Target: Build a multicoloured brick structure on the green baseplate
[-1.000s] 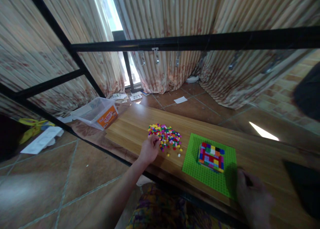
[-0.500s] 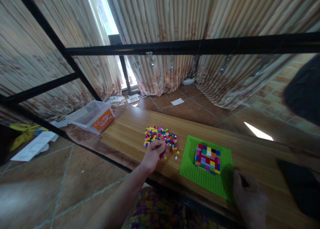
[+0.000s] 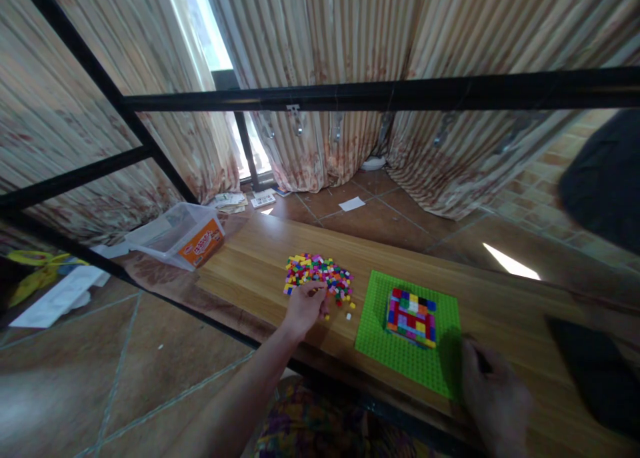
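Note:
My left hand is at the near edge of a pile of small colourful toy bricks, its thumb and fingertips pinched together. Whatever lies in that pinch is too small to make out. A green studded baseplate lies to the right of the pile. On it stands a low block of multicoloured bricks, built in layers. Beside the baseplate's right edge rests my right hand, its fingers curled and in shadow; their contents are hidden. A few loose bricks, one of them white, lie between pile and baseplate.
A clear plastic box with an orange label stands at the wooden board's left end. A dark flat object lies on the right. A black metal rail crosses in front of the curtains. Papers lie on the tiled floor.
The whole view has shifted slightly, so things sit a little further left. My left hand stays at the pile with fingers pinched, and my right hand stays beside the baseplate.

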`<move>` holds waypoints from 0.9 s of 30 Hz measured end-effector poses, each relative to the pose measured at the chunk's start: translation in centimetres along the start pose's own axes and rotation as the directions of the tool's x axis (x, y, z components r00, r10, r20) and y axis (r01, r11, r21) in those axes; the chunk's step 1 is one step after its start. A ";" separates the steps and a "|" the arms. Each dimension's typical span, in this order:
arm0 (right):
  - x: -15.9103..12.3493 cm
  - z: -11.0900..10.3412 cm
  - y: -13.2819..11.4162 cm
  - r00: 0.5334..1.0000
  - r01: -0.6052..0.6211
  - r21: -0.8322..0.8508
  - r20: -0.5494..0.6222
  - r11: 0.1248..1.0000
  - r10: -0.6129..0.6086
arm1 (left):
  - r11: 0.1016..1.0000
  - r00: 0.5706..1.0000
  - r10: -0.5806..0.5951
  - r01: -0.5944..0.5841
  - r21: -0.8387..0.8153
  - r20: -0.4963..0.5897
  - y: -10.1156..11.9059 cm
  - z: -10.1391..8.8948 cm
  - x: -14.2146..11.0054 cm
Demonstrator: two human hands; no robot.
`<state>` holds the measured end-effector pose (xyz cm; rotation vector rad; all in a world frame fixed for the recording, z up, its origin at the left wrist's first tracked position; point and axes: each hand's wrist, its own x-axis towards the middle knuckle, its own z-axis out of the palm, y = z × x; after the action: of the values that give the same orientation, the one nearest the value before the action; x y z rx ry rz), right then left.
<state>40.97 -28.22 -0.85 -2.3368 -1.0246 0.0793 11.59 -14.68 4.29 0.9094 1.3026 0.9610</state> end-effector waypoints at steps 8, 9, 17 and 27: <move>-0.1 -0.2 -0.5 1.000 0.002 0.018 -0.025 1.000 -0.002 | 1.000 0.999 0.006 -0.005 -0.022 0.036 -0.1 -0.8 0.5; -0.1 -0.2 -0.5 1.000 0.001 0.018 -0.029 1.000 -0.001 | 0.999 0.999 0.012 -0.011 -0.033 0.045 0.0 -0.8 0.4; -0.1 -0.3 -0.4 1.000 0.003 0.014 -0.010 1.000 -0.003 | 0.995 0.990 0.095 -0.095 -0.010 0.108 0.1 -0.5 -0.7; -0.1 -0.2 -0.4 1.000 0.013 0.018 -0.023 1.000 -0.013 | 0.997 0.997 0.061 -0.063 0.041 0.051 0.2 -0.3 -0.5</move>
<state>40.69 -28.20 -0.47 -2.3090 -1.0237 0.0570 11.25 -15.03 4.61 1.0057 1.2624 0.9561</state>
